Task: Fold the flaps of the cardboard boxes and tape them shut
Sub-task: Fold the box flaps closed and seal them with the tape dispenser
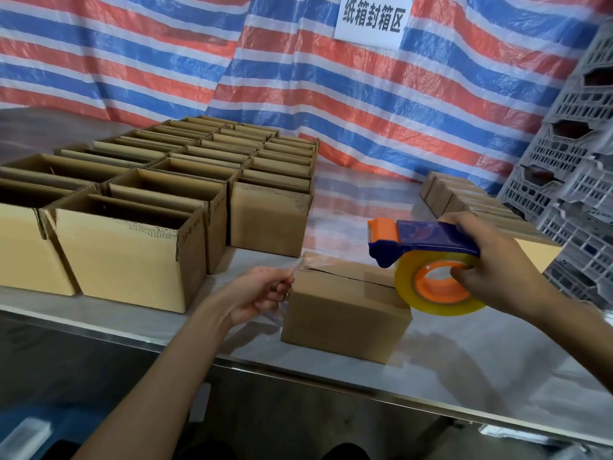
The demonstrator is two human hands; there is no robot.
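Taping step: your left hand [262, 293] pinched the tape end [300, 261] at the left edge of the folded box [345, 313], near the table's [464, 376] front edge. Your right hand [491, 270] gripped the dispenser [428, 247] above the box's right end. The next move probably called for pressing tape along the seam.

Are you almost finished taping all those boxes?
Not nearly. Done: the small box has its flaps folded shut. In hand: the left hand pinches the tape end at that box's left edge, and the right hand holds the tape dispenser at the other end; most of the seam shows bare. Left: rows of open boxes wait behind, untaped.
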